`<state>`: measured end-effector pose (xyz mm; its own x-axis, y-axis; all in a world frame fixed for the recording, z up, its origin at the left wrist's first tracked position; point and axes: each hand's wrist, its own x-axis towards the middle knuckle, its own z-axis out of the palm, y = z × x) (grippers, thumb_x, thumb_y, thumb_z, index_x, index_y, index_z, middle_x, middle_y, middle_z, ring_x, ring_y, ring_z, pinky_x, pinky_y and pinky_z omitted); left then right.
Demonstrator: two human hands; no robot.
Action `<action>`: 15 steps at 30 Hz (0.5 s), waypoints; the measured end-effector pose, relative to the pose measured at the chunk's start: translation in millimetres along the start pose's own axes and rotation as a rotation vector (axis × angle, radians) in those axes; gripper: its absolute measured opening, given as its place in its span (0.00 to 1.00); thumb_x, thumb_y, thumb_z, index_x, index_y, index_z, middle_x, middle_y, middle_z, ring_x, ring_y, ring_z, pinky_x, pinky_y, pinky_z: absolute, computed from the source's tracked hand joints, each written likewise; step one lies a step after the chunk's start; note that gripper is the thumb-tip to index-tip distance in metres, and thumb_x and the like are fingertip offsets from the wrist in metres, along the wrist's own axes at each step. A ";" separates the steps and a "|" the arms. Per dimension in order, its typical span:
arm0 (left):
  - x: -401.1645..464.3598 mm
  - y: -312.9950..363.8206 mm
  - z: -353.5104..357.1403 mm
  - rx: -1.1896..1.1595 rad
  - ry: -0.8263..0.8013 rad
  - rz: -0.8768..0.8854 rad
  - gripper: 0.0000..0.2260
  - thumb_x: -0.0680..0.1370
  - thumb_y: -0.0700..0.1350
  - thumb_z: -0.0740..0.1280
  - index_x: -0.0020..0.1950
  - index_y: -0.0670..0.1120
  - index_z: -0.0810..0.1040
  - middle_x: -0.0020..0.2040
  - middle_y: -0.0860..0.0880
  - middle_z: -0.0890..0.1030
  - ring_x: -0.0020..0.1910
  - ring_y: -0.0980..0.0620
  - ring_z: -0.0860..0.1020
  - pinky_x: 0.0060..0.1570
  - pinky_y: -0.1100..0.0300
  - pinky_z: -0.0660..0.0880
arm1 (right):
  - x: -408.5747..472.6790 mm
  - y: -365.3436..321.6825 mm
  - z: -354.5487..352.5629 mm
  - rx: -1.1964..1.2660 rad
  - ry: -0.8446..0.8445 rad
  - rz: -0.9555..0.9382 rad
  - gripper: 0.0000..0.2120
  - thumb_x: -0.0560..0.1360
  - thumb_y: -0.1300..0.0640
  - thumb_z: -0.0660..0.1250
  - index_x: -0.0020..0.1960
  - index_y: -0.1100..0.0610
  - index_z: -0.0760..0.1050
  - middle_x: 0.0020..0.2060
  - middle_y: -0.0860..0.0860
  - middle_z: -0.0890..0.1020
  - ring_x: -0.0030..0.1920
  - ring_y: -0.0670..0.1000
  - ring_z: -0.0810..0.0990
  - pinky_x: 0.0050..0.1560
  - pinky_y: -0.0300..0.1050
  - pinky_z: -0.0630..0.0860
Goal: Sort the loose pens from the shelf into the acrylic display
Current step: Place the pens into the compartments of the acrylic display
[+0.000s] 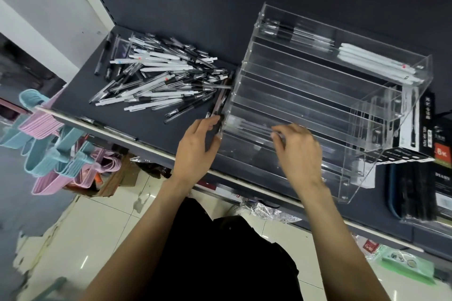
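1. While it feeds one tier, the right hand (297, 145) pinches clear pens (254, 124) at fingertip level over a lower tier of the acrylic display (367, 110), apparently to lay them flat.
2. Left hand (195, 146): fingers curled round a bundle of dark pens (220, 102), held against the display's left wall, presumably as ready stock.
3. Loose pens (159, 80): heaped on the shelf (73, 95), just left of the display.
4. Top tier: black and white pens already lodged.
5. Boxed pens (415, 129): crowding the display's right side.
6. Hangers (61, 149): below the shelf edge, no obstruction.

Both hands (195, 146) (297, 146) forward; fingers (210, 121) curled
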<state>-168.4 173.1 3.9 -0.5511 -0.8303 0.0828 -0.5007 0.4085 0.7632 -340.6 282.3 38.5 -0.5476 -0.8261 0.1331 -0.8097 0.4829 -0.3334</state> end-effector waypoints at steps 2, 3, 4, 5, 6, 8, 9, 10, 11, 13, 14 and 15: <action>1.3 -11.1 -17.9 -0.019 0.063 0.012 0.12 0.79 0.42 0.64 0.62 0.46 0.76 0.53 0.53 0.78 0.52 0.57 0.76 0.52 0.60 0.75 | -8.9 -20.6 -7.7 0.059 0.075 -0.006 0.05 0.75 0.60 0.68 0.49 0.57 0.82 0.43 0.53 0.84 0.44 0.54 0.81 0.38 0.43 0.76; 1.6 -17.6 -28.8 -0.039 0.106 0.010 0.11 0.79 0.43 0.63 0.60 0.46 0.76 0.51 0.54 0.79 0.51 0.58 0.76 0.52 0.61 0.74 | -12.3 -34.6 -10.0 0.106 0.096 -0.022 0.06 0.75 0.60 0.68 0.50 0.56 0.82 0.44 0.52 0.84 0.44 0.52 0.81 0.39 0.41 0.75; 1.7 -25.2 -40.9 -0.064 0.151 0.001 0.10 0.79 0.44 0.62 0.58 0.46 0.77 0.50 0.55 0.79 0.50 0.58 0.76 0.52 0.62 0.73 | -14.6 -50.4 -9.8 0.153 0.100 -0.048 0.07 0.76 0.60 0.67 0.51 0.55 0.81 0.45 0.51 0.84 0.45 0.50 0.80 0.41 0.40 0.75; 2.0 -34.3 -53.1 -0.086 0.194 -0.016 0.09 0.79 0.44 0.62 0.57 0.46 0.77 0.49 0.55 0.79 0.49 0.57 0.77 0.52 0.63 0.73 | -15.4 -67.1 -6.7 0.198 0.088 -0.081 0.07 0.76 0.59 0.65 0.52 0.55 0.81 0.45 0.50 0.83 0.45 0.49 0.80 0.42 0.39 0.74; 3.2 -44.3 -65.6 -0.094 0.233 -0.038 0.08 0.78 0.43 0.63 0.55 0.46 0.77 0.48 0.55 0.79 0.49 0.57 0.77 0.51 0.62 0.73 | -14.8 -83.8 -0.6 0.239 0.064 -0.115 0.08 0.76 0.59 0.65 0.53 0.54 0.81 0.46 0.49 0.83 0.46 0.48 0.79 0.44 0.39 0.74; 8.9 -69.0 -89.0 -0.050 0.270 -0.078 0.06 0.78 0.41 0.65 0.55 0.46 0.77 0.47 0.56 0.77 0.47 0.57 0.75 0.49 0.58 0.74 | -9.9 -113.2 19.1 0.292 -0.022 -0.166 0.09 0.76 0.60 0.65 0.54 0.54 0.80 0.47 0.48 0.82 0.45 0.48 0.79 0.46 0.42 0.76; 13.5 -83.6 -99.5 0.007 0.248 -0.089 0.06 0.78 0.41 0.65 0.55 0.46 0.77 0.46 0.55 0.77 0.47 0.56 0.74 0.49 0.57 0.73 | -5.7 -126.7 30.8 0.290 -0.075 -0.183 0.10 0.76 0.60 0.65 0.55 0.54 0.80 0.48 0.48 0.82 0.46 0.49 0.79 0.46 0.44 0.77; 19.3 -98.0 -108.2 0.080 0.199 -0.094 0.07 0.78 0.41 0.66 0.56 0.45 0.77 0.48 0.53 0.77 0.49 0.54 0.74 0.50 0.56 0.71 | -0.3 -138.0 43.4 0.260 -0.139 -0.192 0.11 0.76 0.60 0.65 0.58 0.54 0.79 0.50 0.49 0.81 0.49 0.50 0.79 0.48 0.46 0.77; 25.7 -111.5 -115.5 0.155 0.137 -0.094 0.09 0.78 0.41 0.66 0.58 0.45 0.76 0.51 0.51 0.78 0.53 0.51 0.73 0.53 0.55 0.69 | 6.3 -148.0 55.7 0.201 -0.214 -0.194 0.14 0.76 0.60 0.64 0.61 0.54 0.77 0.54 0.50 0.79 0.53 0.52 0.77 0.52 0.47 0.77; 41.3 -133.3 -125.5 0.273 0.035 -0.065 0.13 0.76 0.43 0.68 0.61 0.45 0.76 0.56 0.46 0.77 0.56 0.44 0.72 0.57 0.53 0.68 | 21.4 -161.9 78.2 0.032 -0.365 -0.146 0.20 0.78 0.58 0.62 0.69 0.55 0.68 0.64 0.53 0.71 0.63 0.56 0.70 0.61 0.51 0.74; 49.3 -140.2 -127.6 0.318 -0.006 -0.037 0.14 0.75 0.43 0.70 0.61 0.45 0.77 0.56 0.44 0.77 0.56 0.42 0.72 0.57 0.51 0.68 | 28.8 -165.4 86.8 -0.053 -0.416 -0.082 0.23 0.78 0.57 0.61 0.72 0.55 0.63 0.69 0.55 0.65 0.66 0.59 0.66 0.64 0.53 0.71; 57.2 -144.6 -127.7 0.363 -0.053 -0.002 0.15 0.74 0.42 0.71 0.60 0.44 0.77 0.56 0.43 0.77 0.55 0.40 0.73 0.57 0.50 0.69 | 35.4 -167.5 92.4 -0.125 -0.443 -0.007 0.25 0.78 0.57 0.61 0.74 0.55 0.59 0.71 0.57 0.60 0.68 0.61 0.63 0.65 0.55 0.69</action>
<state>-42.2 18.1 -19.9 -0.5787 -0.8145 0.0410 -0.7012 0.5226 0.4850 -204.9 145.3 12.8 -0.4212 -0.8606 -0.2862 -0.8471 0.4860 -0.2149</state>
